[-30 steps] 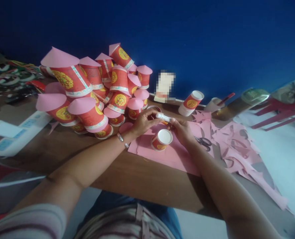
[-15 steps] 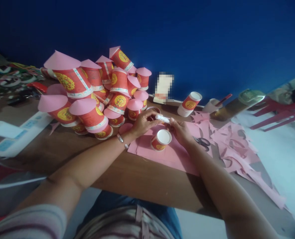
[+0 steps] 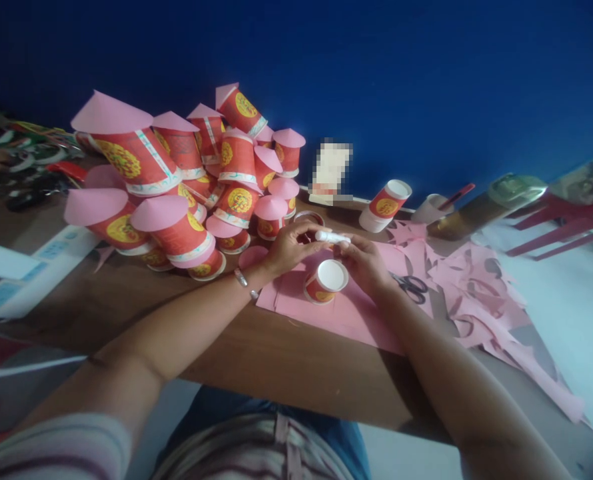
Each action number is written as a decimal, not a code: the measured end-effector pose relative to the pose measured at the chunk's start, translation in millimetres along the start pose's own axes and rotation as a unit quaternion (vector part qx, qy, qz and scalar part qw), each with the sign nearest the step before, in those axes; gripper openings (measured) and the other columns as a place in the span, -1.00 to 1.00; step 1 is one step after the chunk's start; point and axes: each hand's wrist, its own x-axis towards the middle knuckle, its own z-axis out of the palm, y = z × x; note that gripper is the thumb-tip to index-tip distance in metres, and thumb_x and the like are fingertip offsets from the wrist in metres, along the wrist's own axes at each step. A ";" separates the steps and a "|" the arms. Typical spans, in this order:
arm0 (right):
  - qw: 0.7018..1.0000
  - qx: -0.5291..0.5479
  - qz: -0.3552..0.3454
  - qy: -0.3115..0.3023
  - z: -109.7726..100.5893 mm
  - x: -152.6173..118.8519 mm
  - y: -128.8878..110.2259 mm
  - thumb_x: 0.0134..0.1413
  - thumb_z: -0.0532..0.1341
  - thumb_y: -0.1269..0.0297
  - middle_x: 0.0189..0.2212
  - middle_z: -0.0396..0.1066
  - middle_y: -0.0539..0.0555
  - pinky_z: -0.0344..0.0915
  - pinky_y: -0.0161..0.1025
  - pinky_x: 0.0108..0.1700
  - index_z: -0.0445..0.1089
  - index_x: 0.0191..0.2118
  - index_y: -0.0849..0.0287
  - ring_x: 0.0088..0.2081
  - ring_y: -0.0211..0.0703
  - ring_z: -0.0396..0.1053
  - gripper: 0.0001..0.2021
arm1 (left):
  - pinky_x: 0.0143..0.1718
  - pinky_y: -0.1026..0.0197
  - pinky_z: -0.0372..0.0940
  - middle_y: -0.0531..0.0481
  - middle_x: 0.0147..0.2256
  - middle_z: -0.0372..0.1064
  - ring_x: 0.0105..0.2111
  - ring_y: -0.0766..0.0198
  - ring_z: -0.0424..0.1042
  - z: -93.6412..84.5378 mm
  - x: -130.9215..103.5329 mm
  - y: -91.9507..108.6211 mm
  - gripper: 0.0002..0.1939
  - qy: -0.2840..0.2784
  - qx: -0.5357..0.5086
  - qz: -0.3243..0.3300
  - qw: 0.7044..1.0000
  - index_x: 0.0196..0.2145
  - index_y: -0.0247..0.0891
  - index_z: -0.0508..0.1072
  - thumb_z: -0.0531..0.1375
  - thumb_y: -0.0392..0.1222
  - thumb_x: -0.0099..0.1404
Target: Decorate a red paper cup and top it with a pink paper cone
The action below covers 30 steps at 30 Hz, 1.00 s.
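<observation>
A small white tube, probably of glue, lies level between my two hands. My left hand is closed on its left part, fingertips pinching it. At the tube's right end, the fingers of my right hand are closed on it. Just below them a red paper cup with a yellow emblem stands open side up on pink paper sheets. Black-handled scissors lie to the right of my right wrist, partly hidden by it.
Several red cups with pink paper cones are piled at the left. Behind my right hand stand stacked cups, a white cup holding a red stick, and a bottle. Pink paper scraps cover the right side. A blue wall closes off the back.
The view has shifted slightly. My right fingers now sit a little farther right at the tube's end. Both hands keep hold of the tube, and the cup below has not visibly moved.
</observation>
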 end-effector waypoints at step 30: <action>0.987 -0.009 -0.127 0.094 0.0 -12.1 -13.4 -0.07 0.57 -0.14 -0.47 0.44 -0.06 0.42 -0.27 -0.39 0.46 -0.35 0.09 -0.48 -0.27 0.37 -0.55 | 0.10 -0.06 0.45 -0.16 0.03 0.56 0.03 0.00 0.55 0.8 -19.4 31.2 -0.42 -0.118 0.148 -0.064 0.980 0.07 -0.22 0.44 0.49 -0.13 0.12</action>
